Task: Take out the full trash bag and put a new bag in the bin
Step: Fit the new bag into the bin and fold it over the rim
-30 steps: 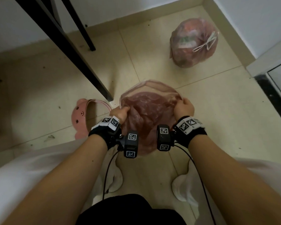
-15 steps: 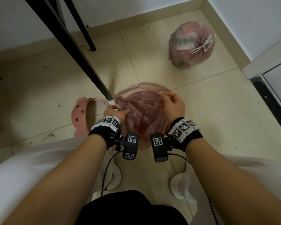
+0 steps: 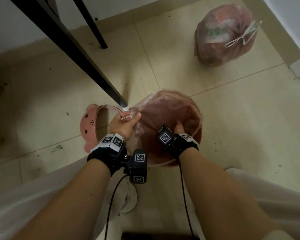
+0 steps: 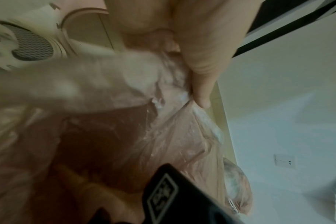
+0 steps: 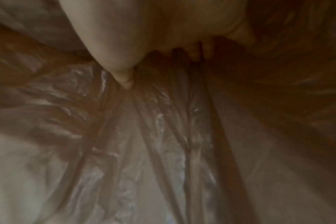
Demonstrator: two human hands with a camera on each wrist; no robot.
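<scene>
The full trash bag (image 3: 223,33), pink and tied with a white bow, sits on the floor at the far right. A new translucent pink bag (image 3: 164,115) hangs open in the pink bin (image 3: 189,160) between my knees. My left hand (image 3: 126,120) pinches the bag's left edge and its white drawstring; in the left wrist view its thumb (image 4: 201,91) presses on the crumpled film (image 4: 163,136). Down inside the bag is my right hand (image 3: 179,127), its fingers hidden in the head view. The right wrist view shows its thumb (image 5: 125,72) stretched along the bag's folds (image 5: 153,136).
A pink bear-faced lid ring (image 3: 90,125) lies on the tiles left of the bin. Black table legs (image 3: 73,54) slant down to the floor just behind the bin. My white shoes (image 3: 130,200) stand close in front. White walls and a doorstep bound the right side.
My right hand has let go of the bag's right rim and gone down inside the bag. The left hand keeps its hold on the left edge. The bag's mouth is spread wider.
</scene>
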